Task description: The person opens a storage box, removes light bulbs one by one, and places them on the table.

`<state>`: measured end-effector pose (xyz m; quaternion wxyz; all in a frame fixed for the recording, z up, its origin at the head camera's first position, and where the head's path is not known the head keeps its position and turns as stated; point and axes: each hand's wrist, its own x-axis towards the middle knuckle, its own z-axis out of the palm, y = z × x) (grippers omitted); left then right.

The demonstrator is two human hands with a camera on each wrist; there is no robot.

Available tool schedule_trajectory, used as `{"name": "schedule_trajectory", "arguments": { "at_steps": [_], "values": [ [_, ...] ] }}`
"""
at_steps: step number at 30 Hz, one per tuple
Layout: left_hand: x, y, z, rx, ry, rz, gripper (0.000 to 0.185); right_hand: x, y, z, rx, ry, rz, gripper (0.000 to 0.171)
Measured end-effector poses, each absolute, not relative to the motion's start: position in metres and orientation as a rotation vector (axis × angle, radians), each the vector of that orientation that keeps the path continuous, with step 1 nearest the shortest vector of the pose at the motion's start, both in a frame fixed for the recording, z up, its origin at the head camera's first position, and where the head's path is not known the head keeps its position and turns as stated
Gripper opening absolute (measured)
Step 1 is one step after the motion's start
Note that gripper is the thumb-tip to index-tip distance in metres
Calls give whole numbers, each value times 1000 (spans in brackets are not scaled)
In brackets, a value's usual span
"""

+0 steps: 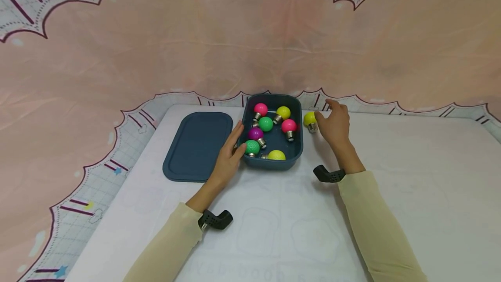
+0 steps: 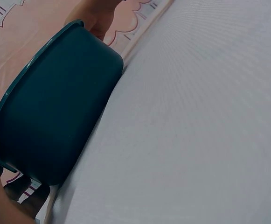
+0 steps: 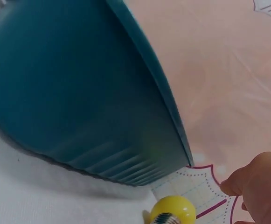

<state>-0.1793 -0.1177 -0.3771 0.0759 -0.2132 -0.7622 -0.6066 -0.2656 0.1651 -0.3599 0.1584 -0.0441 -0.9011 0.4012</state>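
Observation:
A dark blue plastic box (image 1: 274, 165) holds several small coloured light bulbs, among them a pink bulb (image 1: 288, 125), a purple bulb (image 1: 255, 133) and a green bulb (image 1: 266, 124). Against the box's left side rests my left hand (image 1: 227, 158), its fingers extended along the wall and its thumb at the rim. Outside the box, on the right, a yellow bulb (image 1: 309, 119) with a metal screw base touches the white surface. My right hand (image 1: 335, 126) is beside that bulb, thumb and forefinger spread. In the right wrist view a gap shows between the thumb and the yellow bulb (image 3: 175, 208).
A dark blue lid (image 1: 199, 147) lies flat on the white table (image 1: 274, 229) left of the box, partly beneath the left forearm's side. Behind the table's far edge hangs a peach patterned cloth (image 1: 250, 47). Each wrist wears a black camera mount (image 1: 215, 219).

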Motion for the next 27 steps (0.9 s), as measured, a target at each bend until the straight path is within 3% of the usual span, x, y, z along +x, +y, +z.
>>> {"name": "schedule_trajectory", "arguments": {
  "at_steps": [27],
  "values": [
    [-179, -118, -378, -638, -2298, -1785, 50, -244, 123, -333, 201, -2602, 1110, 52]
  ]
}}
